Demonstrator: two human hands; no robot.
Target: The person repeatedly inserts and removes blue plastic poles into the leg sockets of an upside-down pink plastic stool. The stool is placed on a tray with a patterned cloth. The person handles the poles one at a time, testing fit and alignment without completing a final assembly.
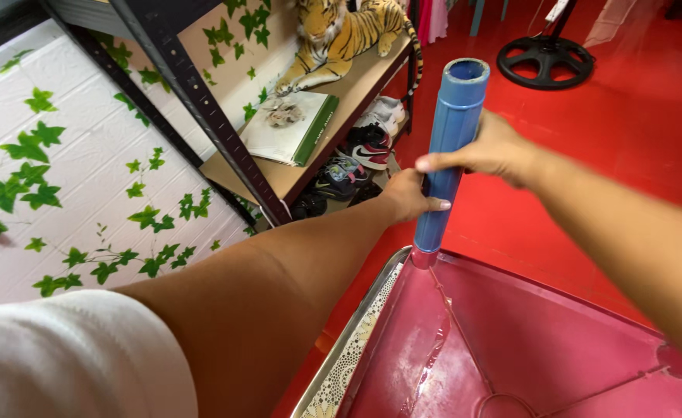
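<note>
Gripping a blue tube [448, 147] with both hands, left hand [410, 197] wrapped low around the tube's middle, right hand [492, 151] clamped just above it, fingers curled over the front. Standing nearly upright, open top end near the upper edge of view, lower end plugged into the corner of an upturned dark red surface [542, 340]. Edged along the near left side with a lacy white and silver trim [356, 340]. Resting on a red floor [635, 116], possibly a table flipped over, though too little shows to be sure. Beside the left forearm, a black metal shelf [201, 101] carrying a toy tiger [341, 31] and a white book [290, 128], shoes [356, 159] on the floor beneath its lower edge. Farther off, a black round stand base [546, 58].
</note>
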